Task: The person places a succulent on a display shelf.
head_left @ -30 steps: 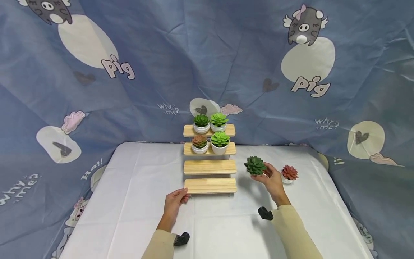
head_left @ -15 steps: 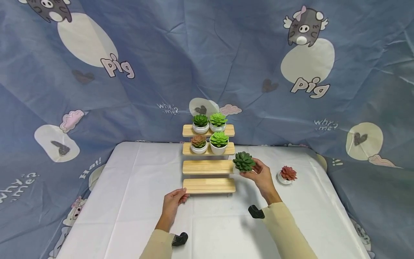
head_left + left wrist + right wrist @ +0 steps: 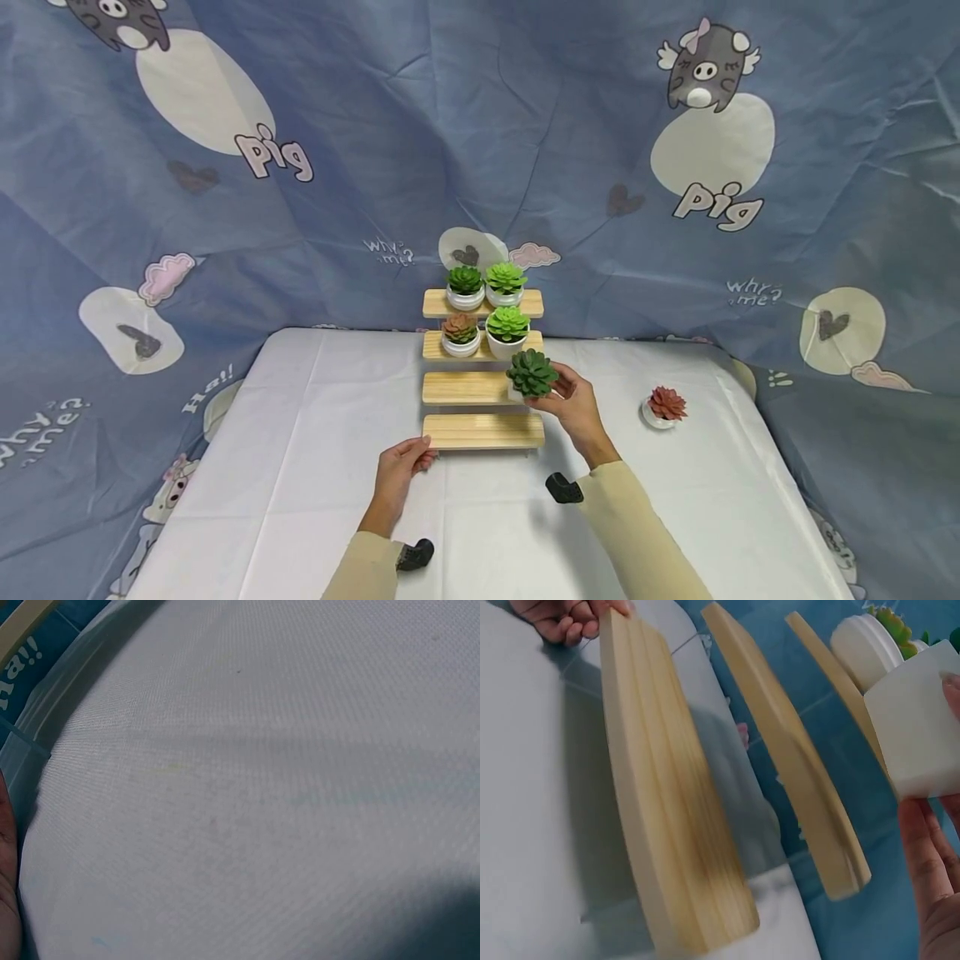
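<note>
My right hand (image 3: 573, 404) holds a dark green potted succulent (image 3: 532, 372) in front of the right half of the third wooden tier. In the right wrist view its white angular pot (image 3: 911, 724) sits between my thumb and fingers, and that tier's board (image 3: 787, 757) lies beside it. My left hand (image 3: 401, 471) grips the front left corner of the lowest tier of the wooden plant stand (image 3: 483, 431), thumb on top and fingers curled below. Only a sliver of the left hand (image 3: 7, 877) shows in the left wrist view.
On the top tier stand a dark green succulent (image 3: 465, 282) and a light green one (image 3: 506, 279). Below them are a brownish succulent (image 3: 460, 329) and another bright green one (image 3: 507, 325). A red succulent (image 3: 666, 404) stands on the white tablecloth (image 3: 315, 467) at right.
My right hand has carried the dark green succulent leftward from beside the stand to the third tier. The left hand has stayed at the stand's corner.
</note>
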Motion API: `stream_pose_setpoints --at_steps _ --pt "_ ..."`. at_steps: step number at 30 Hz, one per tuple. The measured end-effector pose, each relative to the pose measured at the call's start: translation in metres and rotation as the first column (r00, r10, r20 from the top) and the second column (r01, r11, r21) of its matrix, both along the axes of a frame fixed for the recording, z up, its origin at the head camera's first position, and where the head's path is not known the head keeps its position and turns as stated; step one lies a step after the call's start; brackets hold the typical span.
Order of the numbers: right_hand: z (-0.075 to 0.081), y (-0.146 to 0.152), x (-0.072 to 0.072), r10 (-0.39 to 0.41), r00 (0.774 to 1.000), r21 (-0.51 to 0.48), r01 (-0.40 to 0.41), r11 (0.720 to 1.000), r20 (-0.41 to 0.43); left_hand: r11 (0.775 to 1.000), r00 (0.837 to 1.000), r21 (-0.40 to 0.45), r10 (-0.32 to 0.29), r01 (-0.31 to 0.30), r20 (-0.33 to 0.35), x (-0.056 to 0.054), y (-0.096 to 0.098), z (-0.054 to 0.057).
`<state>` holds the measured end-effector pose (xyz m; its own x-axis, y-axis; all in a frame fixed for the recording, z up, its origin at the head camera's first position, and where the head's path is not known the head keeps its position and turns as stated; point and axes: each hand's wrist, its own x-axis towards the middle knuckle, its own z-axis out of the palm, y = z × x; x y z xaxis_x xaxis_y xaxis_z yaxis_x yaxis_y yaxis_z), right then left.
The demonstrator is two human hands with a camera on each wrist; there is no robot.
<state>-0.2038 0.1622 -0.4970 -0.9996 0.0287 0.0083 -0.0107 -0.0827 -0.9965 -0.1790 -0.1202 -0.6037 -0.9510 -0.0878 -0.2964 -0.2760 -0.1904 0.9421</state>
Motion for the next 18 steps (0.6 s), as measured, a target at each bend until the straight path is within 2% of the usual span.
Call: stream_pose_setpoints --at_steps 7,13,18 --pt "0.009 -0.019 -0.002 0.073 0.997 0.024 -0.074 0.997 0.012 1.0 1.0 -0.001 0.002 -0.002 0.017 -0.001 -0.001 -0.003" --pt "0.0 -0.04 -0.007 0.13 0.991 0.034 -0.131 0.991 0.007 1.0 1.0 0.002 -0.003 0.003 0.013 -0.001 -0.001 -0.003" --pt "0.001 -0.055 -0.01 0.171 0.985 0.084 -0.173 0.981 0.027 1.0 1.0 0.012 -0.009 0.009 0.017 -0.001 -0.001 -0.002"
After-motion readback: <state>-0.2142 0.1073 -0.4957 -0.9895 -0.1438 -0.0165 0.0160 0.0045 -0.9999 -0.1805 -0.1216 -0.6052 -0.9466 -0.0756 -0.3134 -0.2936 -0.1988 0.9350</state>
